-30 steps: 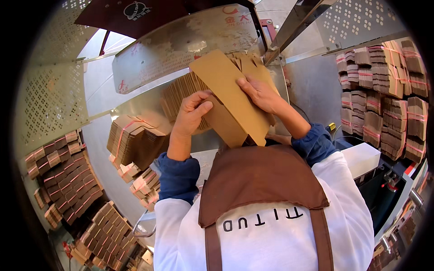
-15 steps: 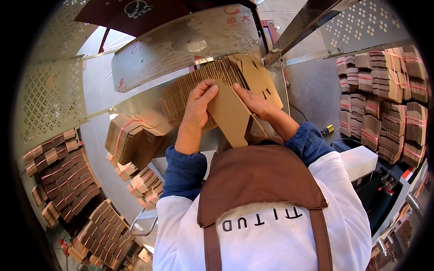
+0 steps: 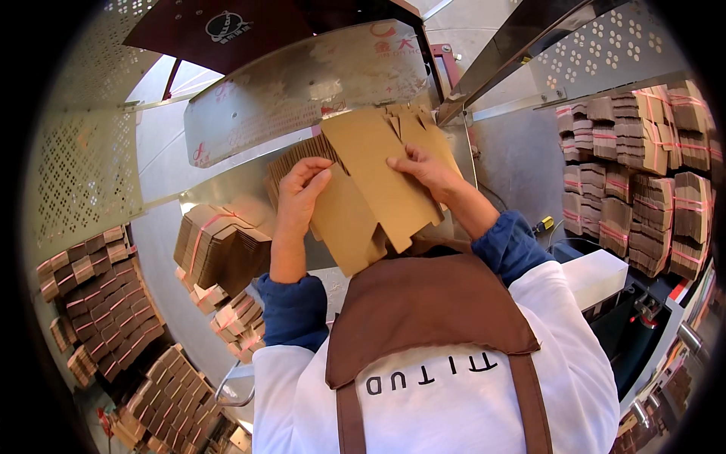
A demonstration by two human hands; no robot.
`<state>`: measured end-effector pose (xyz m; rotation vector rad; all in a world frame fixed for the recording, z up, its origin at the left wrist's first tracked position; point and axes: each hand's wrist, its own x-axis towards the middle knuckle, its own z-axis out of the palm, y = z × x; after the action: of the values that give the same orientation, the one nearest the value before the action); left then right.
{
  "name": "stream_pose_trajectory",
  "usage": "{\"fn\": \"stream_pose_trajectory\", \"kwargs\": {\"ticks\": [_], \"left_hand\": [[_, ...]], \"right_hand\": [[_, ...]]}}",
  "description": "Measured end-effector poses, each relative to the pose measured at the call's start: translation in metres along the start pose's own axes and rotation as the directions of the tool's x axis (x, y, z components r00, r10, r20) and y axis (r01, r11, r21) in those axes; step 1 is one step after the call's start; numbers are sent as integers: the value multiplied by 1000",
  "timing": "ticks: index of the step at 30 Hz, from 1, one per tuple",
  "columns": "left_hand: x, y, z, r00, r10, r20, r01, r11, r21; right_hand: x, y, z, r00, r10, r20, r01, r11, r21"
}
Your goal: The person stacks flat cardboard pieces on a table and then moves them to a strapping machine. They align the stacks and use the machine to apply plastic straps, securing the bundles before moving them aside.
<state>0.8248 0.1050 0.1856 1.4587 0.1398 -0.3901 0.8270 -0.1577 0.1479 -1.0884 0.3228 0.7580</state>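
Note:
A stack of flat brown cardboard box blanks (image 3: 370,181) stands tilted in front of me on a metal feeder. My left hand (image 3: 299,193) grips the stack's left edge. My right hand (image 3: 423,168) lies flat on the front blank near its upper right, fingers spread and pressing. More blanks (image 3: 291,155) fan out behind the front sheet. The lower part of the stack is hidden behind my brown apron.
A curved metal guard (image 3: 302,83) rises behind the blanks. Bundles of strapped cardboard blanks sit at the left (image 3: 219,242), lower left (image 3: 98,295) and stacked high at the right (image 3: 643,174). A white box-shaped surface (image 3: 597,276) lies at my right.
The blanks were raised and turned, then brought down again. My left hand shifted along the left edge and my right hand moved to the upper right of the front blank.

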Motion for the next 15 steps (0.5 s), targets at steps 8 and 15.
{"fn": "stream_pose_trajectory", "kwargs": {"ticks": [8,15], "left_hand": [[-3,11,13,998,10,-65,-20,989,-149],[19,52,31,911,368,184,-411,829,378]], "right_hand": [[-2,-58,-23,865,-495,80,501,858,-111],[-39,-95,-62,785,-591,183,616,718,-324]]}}
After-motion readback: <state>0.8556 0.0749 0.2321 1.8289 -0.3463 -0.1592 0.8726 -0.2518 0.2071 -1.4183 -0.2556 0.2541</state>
